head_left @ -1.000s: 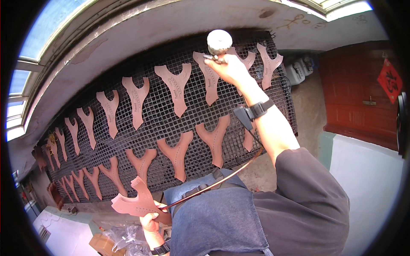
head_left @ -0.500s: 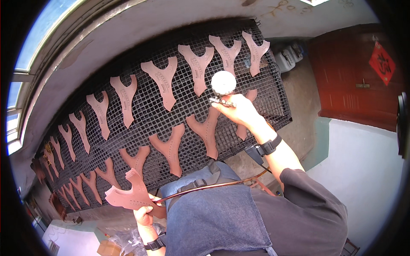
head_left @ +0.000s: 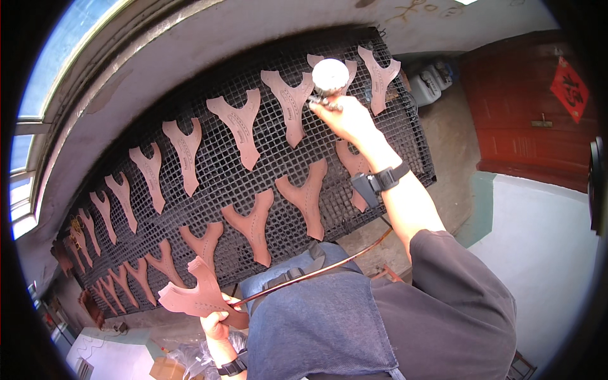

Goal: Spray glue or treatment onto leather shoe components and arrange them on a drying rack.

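Observation:
My right hand point(head_left: 349, 120) is closed round a spray gun point(head_left: 330, 77) with a round whitish cup on top. It hangs above the far row, partly covering a Y-shaped leather piece point(head_left: 315, 59). Low at the left, my left hand point(head_left: 217, 324) grips several stacked Y-shaped leather pieces point(head_left: 201, 297). A thin brown hose point(head_left: 310, 276) runs from beside the left hand across my denim apron point(head_left: 316, 323) toward my right arm. More pinkish-brown leather pieces, such as one nearer me point(head_left: 306, 197), lie in two rows on a black mesh rack point(head_left: 218, 158). The gun's trigger is hidden by my fingers.
A window point(head_left: 54, 69) and wall border the rack's far left. Pale plastic jugs point(head_left: 425, 87) stand beyond its right end, near a red-brown door point(head_left: 522, 120). A cardboard box point(head_left: 166, 368) and clear plastic wrap point(head_left: 193, 356) lie at the lower left.
My right hand has moved the spray gun away from me, up to the far row's second piece from the right. My left hand keeps its hold on the leather pieces, nearly still.

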The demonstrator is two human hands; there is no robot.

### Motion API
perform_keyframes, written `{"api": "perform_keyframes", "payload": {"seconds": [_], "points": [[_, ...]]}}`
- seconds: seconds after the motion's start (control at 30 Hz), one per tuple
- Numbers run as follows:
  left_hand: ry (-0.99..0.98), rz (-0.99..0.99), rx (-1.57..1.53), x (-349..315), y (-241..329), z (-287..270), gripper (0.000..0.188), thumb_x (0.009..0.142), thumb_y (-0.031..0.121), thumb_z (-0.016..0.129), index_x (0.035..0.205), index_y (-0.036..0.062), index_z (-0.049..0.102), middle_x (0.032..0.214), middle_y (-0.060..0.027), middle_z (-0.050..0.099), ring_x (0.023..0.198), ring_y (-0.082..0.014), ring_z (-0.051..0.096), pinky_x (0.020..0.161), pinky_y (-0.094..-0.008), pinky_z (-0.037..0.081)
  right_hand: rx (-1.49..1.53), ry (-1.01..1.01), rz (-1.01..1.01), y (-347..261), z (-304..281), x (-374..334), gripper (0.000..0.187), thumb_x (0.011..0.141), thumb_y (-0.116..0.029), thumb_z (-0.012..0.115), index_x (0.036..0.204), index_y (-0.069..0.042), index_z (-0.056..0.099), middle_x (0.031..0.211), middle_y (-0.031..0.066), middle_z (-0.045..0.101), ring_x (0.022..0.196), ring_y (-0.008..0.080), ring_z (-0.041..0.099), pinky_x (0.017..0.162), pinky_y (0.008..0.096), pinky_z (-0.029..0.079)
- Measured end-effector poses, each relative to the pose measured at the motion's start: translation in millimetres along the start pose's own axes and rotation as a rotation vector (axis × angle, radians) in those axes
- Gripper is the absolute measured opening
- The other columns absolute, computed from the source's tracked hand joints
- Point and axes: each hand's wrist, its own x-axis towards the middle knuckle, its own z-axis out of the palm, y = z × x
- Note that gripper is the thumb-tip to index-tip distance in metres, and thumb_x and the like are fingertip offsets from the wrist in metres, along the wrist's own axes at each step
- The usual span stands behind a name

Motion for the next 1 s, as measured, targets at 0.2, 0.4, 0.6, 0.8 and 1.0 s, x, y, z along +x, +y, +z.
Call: {"api": "perform_keyframes", "payload": {"seconds": [0.2,0.4,0.6,0.8,1.0], "points": [[0.031,-0.020,-0.058,-5,-3,2,0.044,0.061,0.008,0.062,0.102,-0.0096,0.062,0.089,-0.0234,0.066,0.078,-0.0378,0.068,0.077,-0.0460,0.057,0.080,0.116,0.103,16,-28,44,0.049,0.092,-0.056,0.070,0.104,-0.009,0.080,0.094,0.0169,0.077,0.094,0.0329,0.075,0.085,0.0395,0.058],[0.020,-0.018,-0.033,0,-7,-2,0.046,0.060,0.008,0.062,0.102,-0.0099,0.063,0.089,-0.0244,0.067,0.076,-0.0372,0.068,0.076,-0.0454,0.057,0.182,0.213,0.034,7,-40,50,0.046,0.092,-0.052,0.072,0.106,-0.009,0.078,0.092,0.0165,0.076,0.090,0.0315,0.075,0.084,0.0386,0.057],[-0.046,0.031,-0.044,-1,-5,-14,0.046,0.060,0.008,0.061,0.102,-0.0102,0.063,0.089,-0.0259,0.068,0.076,-0.0381,0.068,0.075,-0.0453,0.058,0.235,0.172,0.082,-11,-31,17,0.042,0.093,-0.047,0.076,0.111,-0.009,0.078,0.090,0.0091,0.077,0.086,0.0165,0.071,0.083,0.0311,0.054],[-0.096,0.027,-0.040,-5,-7,-45,0.046,0.061,0.008,0.060,0.103,-0.0109,0.062,0.089,-0.0259,0.068,0.078,-0.0387,0.068,0.077,-0.0456,0.058,0.197,0.123,0.110,-27,6,-38,0.046,0.090,-0.055,0.073,0.101,-0.011,0.080,0.084,0.0125,0.076,0.084,0.0262,0.076,0.080,0.0357,0.056],[-0.140,0.055,-0.037,-17,0,-95,0.046,0.060,0.009,0.060,0.102,-0.0098,0.062,0.089,-0.0246,0.066,0.079,-0.0389,0.067,0.079,-0.0464,0.058,0.216,0.096,0.134,-66,35,-87,0.046,0.090,-0.055,0.074,0.106,-0.012,0.080,0.090,0.0109,0.078,0.089,0.0248,0.076,0.085,0.0346,0.056]]}}
